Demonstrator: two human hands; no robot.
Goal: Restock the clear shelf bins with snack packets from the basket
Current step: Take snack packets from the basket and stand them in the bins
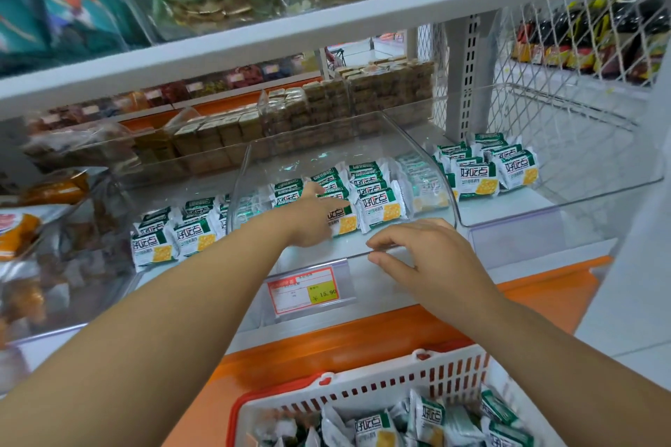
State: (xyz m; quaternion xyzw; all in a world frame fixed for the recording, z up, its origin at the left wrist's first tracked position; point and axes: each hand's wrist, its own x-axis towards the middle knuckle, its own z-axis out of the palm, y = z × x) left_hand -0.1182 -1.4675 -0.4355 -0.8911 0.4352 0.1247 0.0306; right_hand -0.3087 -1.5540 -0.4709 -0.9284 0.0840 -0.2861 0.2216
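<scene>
Working one shelf (544,287) here, and the middle bin (428,170) is the one getting filled. It's only stocked along its front half, with plenty of bare room behind the rows. The basket (363,392) sits below the bin and closer to me, with lots of packets (432,417) left in it, so I'd say this is nowhere near done.

Inside the bin the packets (381,205) stand in short rows, faces forward. The left hand (312,221) is reaching in over the bin's left rows. Its fingers look straight and released, lying against the packets and not wrapped round one. The right hand (428,258) is at the bin's front lip, and its fingers (385,238) and thumb look to be pinching that edge.

My take on doing this bit well:
- Keep the right hand steadying the bin, since clear plastic slides.
- Push the rows back with a flat left hand, labels staying forward.
- Nudge gently, these packets tip like dominoes.
- Don't let anything drop over the lip onto the price tag (303,288) just below it.
</scene>
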